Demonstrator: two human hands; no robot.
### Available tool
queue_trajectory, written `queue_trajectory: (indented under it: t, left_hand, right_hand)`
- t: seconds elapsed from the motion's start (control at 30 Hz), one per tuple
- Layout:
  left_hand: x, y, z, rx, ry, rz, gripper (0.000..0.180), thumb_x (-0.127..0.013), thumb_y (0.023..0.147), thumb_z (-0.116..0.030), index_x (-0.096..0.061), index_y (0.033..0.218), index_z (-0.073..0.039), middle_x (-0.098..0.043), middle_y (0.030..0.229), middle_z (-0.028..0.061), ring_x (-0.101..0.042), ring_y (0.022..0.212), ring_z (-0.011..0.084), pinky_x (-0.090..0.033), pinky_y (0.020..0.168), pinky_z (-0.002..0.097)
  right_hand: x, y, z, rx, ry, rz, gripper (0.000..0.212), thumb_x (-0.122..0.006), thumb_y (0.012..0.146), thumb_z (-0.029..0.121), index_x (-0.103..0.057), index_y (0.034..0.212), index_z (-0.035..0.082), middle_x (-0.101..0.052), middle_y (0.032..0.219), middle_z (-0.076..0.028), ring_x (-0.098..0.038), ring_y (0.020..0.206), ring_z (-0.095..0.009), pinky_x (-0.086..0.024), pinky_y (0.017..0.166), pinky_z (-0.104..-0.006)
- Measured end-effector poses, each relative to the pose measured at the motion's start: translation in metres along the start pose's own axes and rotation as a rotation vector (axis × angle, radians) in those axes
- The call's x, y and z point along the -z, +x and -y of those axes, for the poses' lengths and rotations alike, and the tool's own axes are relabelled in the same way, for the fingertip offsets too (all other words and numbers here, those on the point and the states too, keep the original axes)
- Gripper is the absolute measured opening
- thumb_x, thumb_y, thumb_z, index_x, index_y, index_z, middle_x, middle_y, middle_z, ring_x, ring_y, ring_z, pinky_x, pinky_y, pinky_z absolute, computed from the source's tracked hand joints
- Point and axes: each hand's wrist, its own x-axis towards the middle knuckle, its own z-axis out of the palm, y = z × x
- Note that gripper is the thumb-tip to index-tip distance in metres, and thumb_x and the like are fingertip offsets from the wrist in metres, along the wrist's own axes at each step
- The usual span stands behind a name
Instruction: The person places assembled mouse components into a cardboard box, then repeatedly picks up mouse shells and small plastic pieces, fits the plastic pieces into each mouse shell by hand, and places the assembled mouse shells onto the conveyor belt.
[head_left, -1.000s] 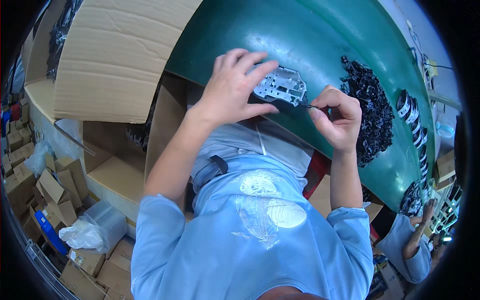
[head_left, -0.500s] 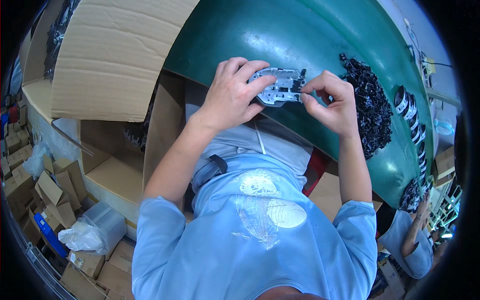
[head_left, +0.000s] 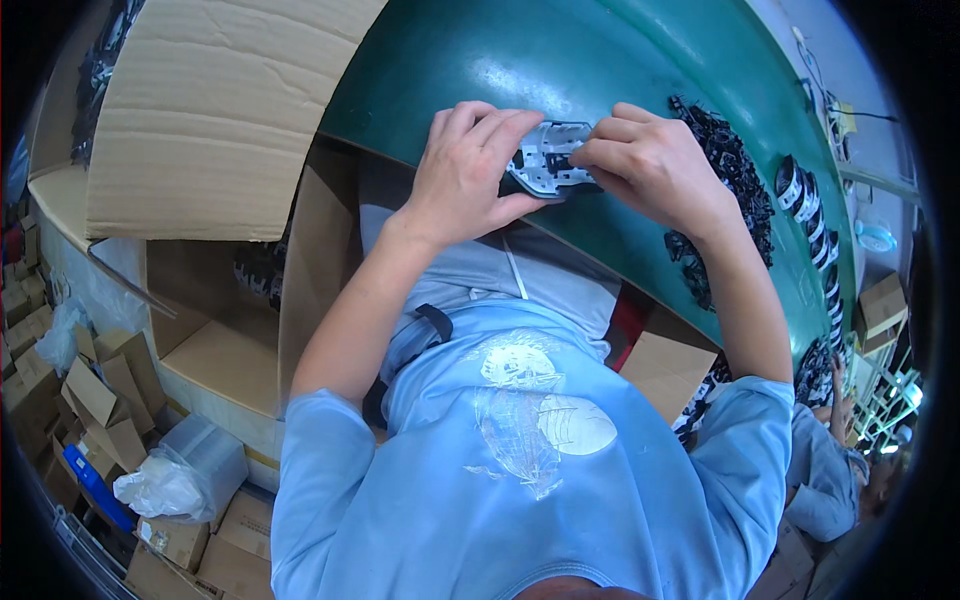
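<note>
My left hand (head_left: 468,175) grips a light-grey and black moulded plastic shell (head_left: 543,177) by its left end, thumb along the near edge and fingers along the far edge. The shell is held over the near edge of the green table, its open inside facing up, with slots and dark recesses showing. My right hand (head_left: 655,165) is closed, its bent fingers pinched together at the shell's right part. Those fingers cover that end, and whatever is between them is hidden. Past this hand lies a heap of small black plastic parts (head_left: 740,165), partly behind my right forearm.
The green table (head_left: 420,85) curves away to the right. Stacked grey-and-black shells (head_left: 808,210) line its far right side. A large open cardboard box (head_left: 215,120) stands left. Cartons (head_left: 110,400) and a clear plastic bin (head_left: 205,450) sit lower left. Another person (head_left: 825,470) is at lower right.
My right hand has moved from the shell's right end to over its inside, knuckles now turned up. The shell has tilted slightly, and my left fingers have shifted to its far edge.
</note>
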Motion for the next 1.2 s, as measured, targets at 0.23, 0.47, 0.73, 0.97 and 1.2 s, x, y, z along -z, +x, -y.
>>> queue_trajectory:
  t: [0.23, 0.47, 0.73, 0.97, 1.2]
  left_hand:
    - [-0.005, -0.002, -0.003, -0.009, -0.015, 0.018, 0.08, -0.092, 0.065, -0.03, -0.063, 0.138, -0.014, -0.068, 0.119, 0.0077, -0.059, 0.116, 0.0316, -0.043, 0.101, 0.045]
    - [-0.005, -0.003, -0.006, 0.007, 0.003, 0.016, 0.08, -0.093, 0.064, -0.026, -0.062, 0.136, -0.012, -0.071, 0.121, 0.0057, -0.059, 0.116, 0.0298, -0.042, 0.102, 0.0447]
    - [-0.009, -0.005, -0.012, 0.017, -0.039, 0.014, 0.083, -0.089, 0.063, -0.02, -0.06, 0.14, -0.013, -0.068, 0.124, 0.0068, -0.059, 0.117, 0.0321, -0.042, 0.104, 0.0463]
    - [-0.008, -0.009, -0.02, 0.046, -0.067, -0.022, 0.083, -0.089, 0.066, -0.022, -0.058, 0.142, -0.011, -0.068, 0.125, 0.0116, -0.059, 0.12, 0.0355, -0.042, 0.105, 0.0471]
    - [-0.009, -0.011, -0.019, 0.031, -0.048, 0.01, 0.082, -0.088, 0.067, -0.02, -0.058, 0.143, -0.009, -0.068, 0.131, 0.0113, -0.058, 0.12, 0.0352, -0.04, 0.107, 0.0464]
  right_hand:
    - [0.005, 0.016, 0.012, 0.033, -0.148, 0.249, 0.009, -0.073, 0.079, 0.012, -0.074, 0.087, 0.008, -0.069, 0.086, -0.002, -0.069, 0.091, -0.022, -0.059, 0.073, -0.0367]
    - [0.006, 0.023, 0.024, -0.007, -0.233, 0.349, 0.007, -0.07, 0.082, 0.011, -0.074, 0.085, 0.007, -0.071, 0.086, -0.008, -0.073, 0.092, -0.025, -0.06, 0.071, -0.038]
    - [0.011, 0.02, 0.022, -0.005, -0.22, 0.325, 0.006, -0.074, 0.079, 0.012, -0.071, 0.084, 0.008, -0.069, 0.084, -0.008, -0.069, 0.088, -0.026, -0.058, 0.07, -0.0382]
    - [0.017, -0.007, 0.016, -0.201, 0.001, 0.081, 0.02, -0.08, 0.081, 0.02, -0.078, 0.098, 0.011, -0.068, 0.09, -0.005, -0.069, 0.09, -0.028, -0.058, 0.075, -0.0424]
    - [-0.006, -0.011, 0.019, -0.269, 0.036, 0.078, 0.017, -0.08, 0.082, 0.021, -0.079, 0.096, 0.011, -0.068, 0.089, -0.005, -0.069, 0.091, -0.028, -0.058, 0.076, -0.0432]
